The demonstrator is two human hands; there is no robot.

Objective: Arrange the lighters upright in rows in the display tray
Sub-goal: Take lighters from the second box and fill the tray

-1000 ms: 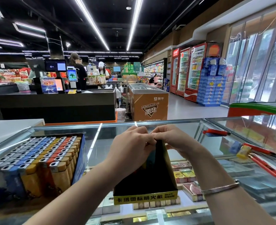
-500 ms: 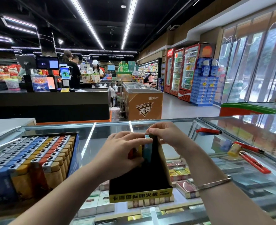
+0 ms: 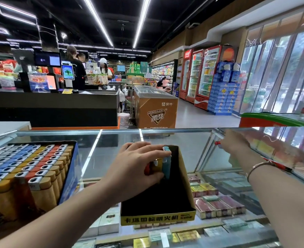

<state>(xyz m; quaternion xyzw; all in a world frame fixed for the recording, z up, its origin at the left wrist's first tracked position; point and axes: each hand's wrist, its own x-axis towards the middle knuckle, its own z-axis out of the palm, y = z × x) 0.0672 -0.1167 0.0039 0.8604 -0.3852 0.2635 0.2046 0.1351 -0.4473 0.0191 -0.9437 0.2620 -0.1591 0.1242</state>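
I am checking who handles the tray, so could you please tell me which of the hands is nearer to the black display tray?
Left. The left hand grips lighters at the far end of the black display tray; the right hand is off to its right, beyond it.

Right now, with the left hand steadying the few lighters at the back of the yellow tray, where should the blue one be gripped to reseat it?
Grip the blue lighter by its upper body, coming from above: it stands upright against the display tray wall, beside the left hand.
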